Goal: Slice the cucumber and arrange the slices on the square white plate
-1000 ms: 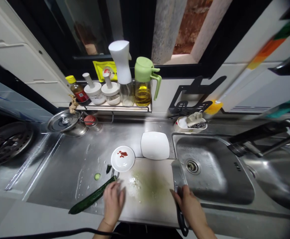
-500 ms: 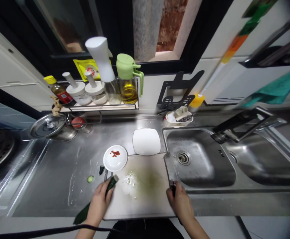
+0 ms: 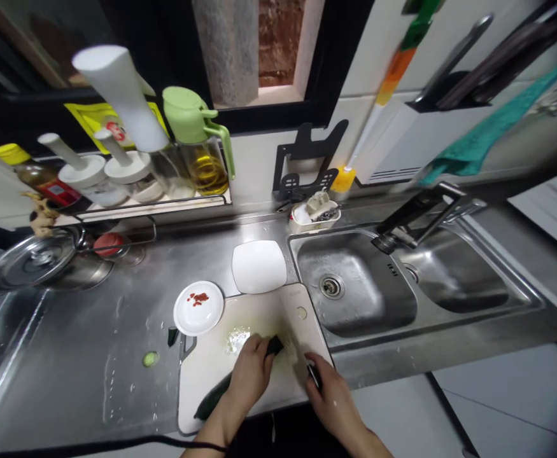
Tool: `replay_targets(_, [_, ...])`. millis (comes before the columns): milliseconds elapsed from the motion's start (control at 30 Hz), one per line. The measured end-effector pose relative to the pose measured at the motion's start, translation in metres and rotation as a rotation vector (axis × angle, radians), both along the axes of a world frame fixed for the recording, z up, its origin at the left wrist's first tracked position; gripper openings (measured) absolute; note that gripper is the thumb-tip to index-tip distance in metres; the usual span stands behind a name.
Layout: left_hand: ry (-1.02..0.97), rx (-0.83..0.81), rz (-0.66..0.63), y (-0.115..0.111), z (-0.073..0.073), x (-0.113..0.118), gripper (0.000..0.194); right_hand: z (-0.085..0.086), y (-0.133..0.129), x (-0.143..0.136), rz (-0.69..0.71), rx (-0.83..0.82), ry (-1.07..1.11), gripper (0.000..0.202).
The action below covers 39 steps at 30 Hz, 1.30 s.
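Note:
A dark green cucumber (image 3: 214, 395) lies slantwise over the light cutting board (image 3: 278, 394), its cut end pointing right. My left hand (image 3: 252, 369) is wrapped round it near that end. In my right hand (image 3: 328, 388) is the black handle of a knife (image 3: 314, 376), at the board's right part; the blade is blurred beside the cucumber's end. One pale slice (image 3: 302, 312) rests near the board's top right corner. A round white plate (image 3: 197, 321) with red bits overlaps the board's top left corner.
Behind the board sits a square white plate (image 3: 259, 267). The double sink (image 3: 354, 286) with a black faucet is on the right. A cucumber end (image 3: 150, 359) and a dark piece (image 3: 172, 336) lie on the left counter. Bottles and jars stand on a rack (image 3: 177, 205) above a lidded pot (image 3: 75, 273).
My left hand has brought the cucumber from the board's left edge onto its middle. The knife in my right hand is now near the cucumber's end. A slice now shows on the board; the view has shifted.

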State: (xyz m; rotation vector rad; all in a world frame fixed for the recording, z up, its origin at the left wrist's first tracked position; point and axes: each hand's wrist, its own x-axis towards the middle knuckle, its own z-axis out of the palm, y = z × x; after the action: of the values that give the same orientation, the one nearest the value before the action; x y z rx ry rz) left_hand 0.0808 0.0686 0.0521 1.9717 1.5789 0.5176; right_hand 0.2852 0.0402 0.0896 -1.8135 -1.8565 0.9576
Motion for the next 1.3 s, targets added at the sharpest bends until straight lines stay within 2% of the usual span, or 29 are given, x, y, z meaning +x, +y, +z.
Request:
replay_targets(233, [0.019,0.053,-0.091,0.003,0.001,-0.006,0.039,-0.001,0.002,-0.008,0.03,-0.186,0.103,0.037])
replay_targets(433, [0.034,0.052,-0.078,-0.002,-0.002,-0.016,0.037,0.001,0.009,-0.007,0.072,-0.255,0.141,0.037])
replay_targets(567, [0.013,0.031,-0.087,-0.003,-0.003,-0.017,0.038,0.004,0.012,-0.011,0.092,-0.322,-0.017,0.041])
replay_targets(733, [-0.028,0.002,-0.158,0.002,-0.002,-0.011,0.035,0.007,0.022,-0.023,0.102,-0.371,-0.238,0.055])
replay_targets(933, [-0.006,0.047,-0.099,0.003,-0.009,-0.01,0.026,0.002,0.036,-0.032,0.128,-0.469,-0.33,0.05])
replay_targets(1033, [0.006,0.065,-0.095,0.002,-0.01,-0.009,0.026,0.004,0.031,-0.03,0.172,-0.457,-0.362,0.059])
replay_targets(1300, [0.023,0.078,-0.108,-0.001,-0.011,-0.009,0.024,0.013,-0.011,-0.022,0.282,-0.491,-0.372,0.07])
